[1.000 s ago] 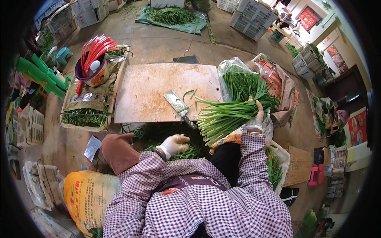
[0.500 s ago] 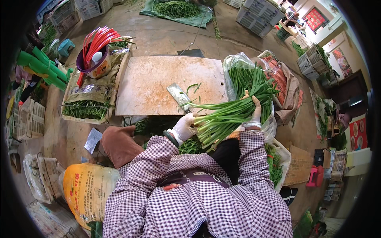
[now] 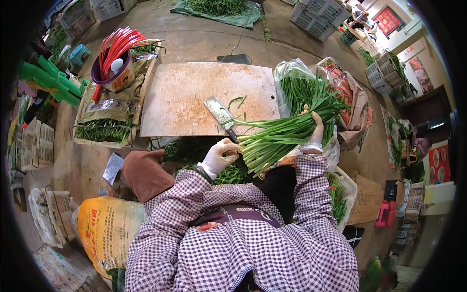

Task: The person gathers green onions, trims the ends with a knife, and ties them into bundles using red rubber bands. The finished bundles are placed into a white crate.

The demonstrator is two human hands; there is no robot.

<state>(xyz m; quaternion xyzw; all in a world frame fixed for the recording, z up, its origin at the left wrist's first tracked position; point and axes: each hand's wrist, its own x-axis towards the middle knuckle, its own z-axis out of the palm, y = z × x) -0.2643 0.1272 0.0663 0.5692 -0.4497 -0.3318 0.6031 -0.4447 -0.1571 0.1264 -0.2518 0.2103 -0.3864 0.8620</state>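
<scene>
While your right hand [image 3: 314,132] clasps the bundle of green onions [image 3: 287,131] about its middle, fingers curled over the top of the stalks, the leafy ends fan up and away beyond the grip toward the clear plastic bag of greens [image 3: 296,82], and the pale cut ends project down and to the left of it. Your left hand [image 3: 221,155], in a white glove, sits at those pale ends, just beside them; its fingers are curled, though whether they pinch a stalk cannot be told from this view. The bundle lies tilted, roughly diagonal, over the near right corner of the wooden cutting board [image 3: 194,97] and above your lap. A cleaver [image 3: 221,114] rests flat on the board, its handle pointing toward your left hand and near the pale ends, touched by neither hand. A few loose green strands [image 3: 237,101] lie on the board beside the blade. To the left of the board stands a cardboard tray [image 3: 104,109] holding a bucket with red ties [image 3: 116,53] and bagged greens.
</scene>
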